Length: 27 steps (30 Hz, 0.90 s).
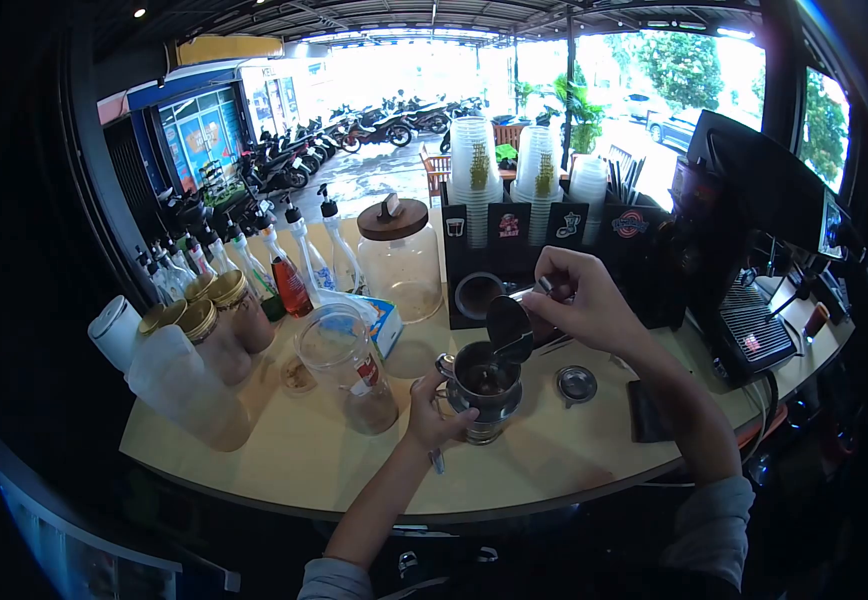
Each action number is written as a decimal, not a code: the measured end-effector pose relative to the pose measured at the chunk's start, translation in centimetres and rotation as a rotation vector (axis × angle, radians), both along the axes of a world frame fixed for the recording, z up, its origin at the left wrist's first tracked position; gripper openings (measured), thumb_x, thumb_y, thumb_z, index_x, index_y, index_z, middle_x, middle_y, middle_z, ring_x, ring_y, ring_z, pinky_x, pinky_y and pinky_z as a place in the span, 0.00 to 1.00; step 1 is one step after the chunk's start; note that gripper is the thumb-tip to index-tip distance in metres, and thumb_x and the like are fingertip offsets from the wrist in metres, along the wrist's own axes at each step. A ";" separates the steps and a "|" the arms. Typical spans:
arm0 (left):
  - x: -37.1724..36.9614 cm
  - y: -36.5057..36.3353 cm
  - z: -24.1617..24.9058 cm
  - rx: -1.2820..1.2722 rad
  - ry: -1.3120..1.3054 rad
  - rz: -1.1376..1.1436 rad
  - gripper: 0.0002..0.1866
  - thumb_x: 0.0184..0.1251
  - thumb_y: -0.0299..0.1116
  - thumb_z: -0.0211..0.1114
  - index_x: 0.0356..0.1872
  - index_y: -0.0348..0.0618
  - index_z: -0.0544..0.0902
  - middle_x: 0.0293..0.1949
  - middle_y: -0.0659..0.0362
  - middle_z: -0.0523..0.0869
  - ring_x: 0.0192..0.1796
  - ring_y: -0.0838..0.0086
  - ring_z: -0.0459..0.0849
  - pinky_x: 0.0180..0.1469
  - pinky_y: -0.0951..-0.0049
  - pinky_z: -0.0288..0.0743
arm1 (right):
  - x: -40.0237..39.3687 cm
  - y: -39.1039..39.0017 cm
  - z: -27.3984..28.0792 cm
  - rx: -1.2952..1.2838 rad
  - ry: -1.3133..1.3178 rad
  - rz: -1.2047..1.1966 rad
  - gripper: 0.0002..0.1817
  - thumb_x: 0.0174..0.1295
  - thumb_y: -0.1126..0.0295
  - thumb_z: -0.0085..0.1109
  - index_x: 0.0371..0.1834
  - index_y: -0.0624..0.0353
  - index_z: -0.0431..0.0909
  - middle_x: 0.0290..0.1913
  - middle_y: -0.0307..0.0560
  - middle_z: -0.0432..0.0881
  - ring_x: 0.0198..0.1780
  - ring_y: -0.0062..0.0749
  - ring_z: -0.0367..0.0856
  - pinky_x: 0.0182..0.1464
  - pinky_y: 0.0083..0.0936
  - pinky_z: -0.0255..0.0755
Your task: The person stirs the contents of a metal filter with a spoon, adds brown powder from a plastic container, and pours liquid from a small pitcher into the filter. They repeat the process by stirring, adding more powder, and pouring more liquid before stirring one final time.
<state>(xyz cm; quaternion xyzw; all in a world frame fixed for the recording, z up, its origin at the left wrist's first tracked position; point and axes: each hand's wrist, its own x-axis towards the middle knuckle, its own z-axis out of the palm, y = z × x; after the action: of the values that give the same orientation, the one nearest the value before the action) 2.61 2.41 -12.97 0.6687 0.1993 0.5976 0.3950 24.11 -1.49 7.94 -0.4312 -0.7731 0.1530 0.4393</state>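
Observation:
My left hand (436, 415) is closed around the side of a shiny metal pot (495, 405) with a handle, which stands upright on the counter. Some dark contents show inside it. Above the pot's mouth, my right hand (582, 298) grips a small metal jug (510, 330), tilted with its opening toward the pot. My fingers partly hide the jug's handle side. To the right of the pot lies a small round metal lid (576, 385). A clear plastic jar (350, 375) with a red label stands left of my left hand.
Syrup bottles with pumps (289, 280) line the left, near gold-lidded jars (239, 300) and a translucent container (189, 390). Behind are a wooden-lidded glass jar (399, 265) and stacked plastic cups (474, 175) in a black organiser. An espresso machine (754, 330) and black cloth (650, 412) are right.

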 end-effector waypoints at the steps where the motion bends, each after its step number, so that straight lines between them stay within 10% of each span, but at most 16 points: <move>1: 0.0 0.0 0.0 -0.012 -0.008 -0.007 0.34 0.40 0.50 0.75 0.48 0.39 0.82 0.41 0.56 0.87 0.45 0.67 0.85 0.51 0.67 0.73 | 0.0 -0.1 0.1 -0.001 0.000 0.000 0.14 0.54 0.70 0.67 0.27 0.63 0.69 0.18 0.35 0.61 0.21 0.15 0.57 0.22 0.23 0.53; 27: -0.1 0.3 -0.9 -0.027 0.009 0.027 0.34 0.38 0.51 0.76 0.48 0.42 0.83 0.41 0.56 0.87 0.44 0.66 0.85 0.51 0.65 0.72 | -1.3 -0.3 1.0 -0.030 -0.003 0.054 0.13 0.57 0.73 0.66 0.26 0.60 0.67 0.22 0.29 0.63 0.24 0.07 0.58 0.23 0.14 0.54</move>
<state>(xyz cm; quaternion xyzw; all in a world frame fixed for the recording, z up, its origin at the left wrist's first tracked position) 2.54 2.76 -13.91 0.6633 0.2181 0.5971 0.3948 22.83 -1.81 8.97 -0.4167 -0.7827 0.1757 0.4275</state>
